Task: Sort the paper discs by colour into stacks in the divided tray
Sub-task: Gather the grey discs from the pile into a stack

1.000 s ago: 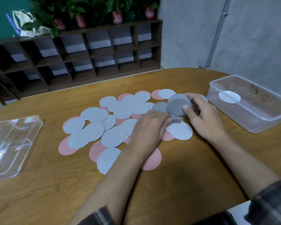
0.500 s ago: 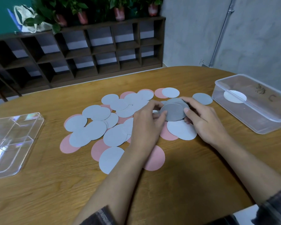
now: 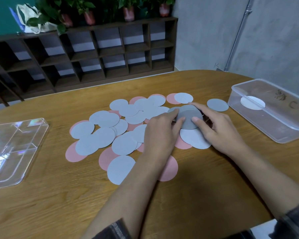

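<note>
Several grey and pink paper discs (image 3: 123, 145) lie scattered and overlapping on the wooden table (image 3: 59, 204). Both hands hold a small stack of grey discs (image 3: 188, 119) just above the pile's right part. My right hand (image 3: 214, 128) grips the stack from the right, thumb on top. My left hand (image 3: 160, 133) pinches its left edge with thumb and fingers. One grey disc (image 3: 217, 105) lies apart at the right. The clear divided tray (image 3: 12, 149) sits at the left table edge, with no discs seen in it.
A clear plastic box (image 3: 248, 121) with a white round label stands at the right. A dark cubby shelf (image 3: 97, 54) with potted plants on top runs behind the table. A concrete wall is at the back right.
The stack of grey discs has shifted slightly left and lowered toward the pile. My left hand has come up from the pile to pinch the stack's left edge.
</note>
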The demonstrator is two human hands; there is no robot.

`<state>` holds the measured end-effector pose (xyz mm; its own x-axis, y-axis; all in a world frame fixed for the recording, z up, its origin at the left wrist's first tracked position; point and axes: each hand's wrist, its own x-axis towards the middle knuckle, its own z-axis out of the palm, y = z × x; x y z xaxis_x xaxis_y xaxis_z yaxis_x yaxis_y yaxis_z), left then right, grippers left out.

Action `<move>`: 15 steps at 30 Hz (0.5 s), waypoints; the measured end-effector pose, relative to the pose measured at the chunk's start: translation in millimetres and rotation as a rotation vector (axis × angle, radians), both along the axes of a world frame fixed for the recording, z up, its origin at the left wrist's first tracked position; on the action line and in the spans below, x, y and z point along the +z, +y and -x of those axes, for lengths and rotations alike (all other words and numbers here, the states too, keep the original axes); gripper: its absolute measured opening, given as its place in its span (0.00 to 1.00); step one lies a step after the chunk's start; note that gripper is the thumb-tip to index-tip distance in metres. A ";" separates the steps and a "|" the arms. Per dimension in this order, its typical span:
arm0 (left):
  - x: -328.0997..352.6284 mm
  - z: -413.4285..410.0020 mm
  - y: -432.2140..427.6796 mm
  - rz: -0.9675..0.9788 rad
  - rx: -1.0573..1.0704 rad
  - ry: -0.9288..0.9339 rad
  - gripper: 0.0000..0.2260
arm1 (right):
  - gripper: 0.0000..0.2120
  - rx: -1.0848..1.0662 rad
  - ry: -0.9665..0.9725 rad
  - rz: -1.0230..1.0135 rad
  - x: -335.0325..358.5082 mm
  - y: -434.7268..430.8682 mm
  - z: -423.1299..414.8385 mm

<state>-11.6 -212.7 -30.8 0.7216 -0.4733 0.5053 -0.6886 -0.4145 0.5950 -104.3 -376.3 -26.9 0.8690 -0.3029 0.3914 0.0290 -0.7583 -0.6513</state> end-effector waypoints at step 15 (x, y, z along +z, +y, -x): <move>2.5 -2.3 6.3 -0.283 -0.007 0.031 0.22 | 0.16 -0.206 -0.020 -0.081 -0.4 -14.7 -3.1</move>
<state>-9.3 -206.4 -28.4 0.7309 -0.5974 0.3300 -0.6752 -0.5626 0.4771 -101.2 -391.0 -27.3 0.7777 -0.5045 0.3750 -0.1080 -0.6950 -0.7109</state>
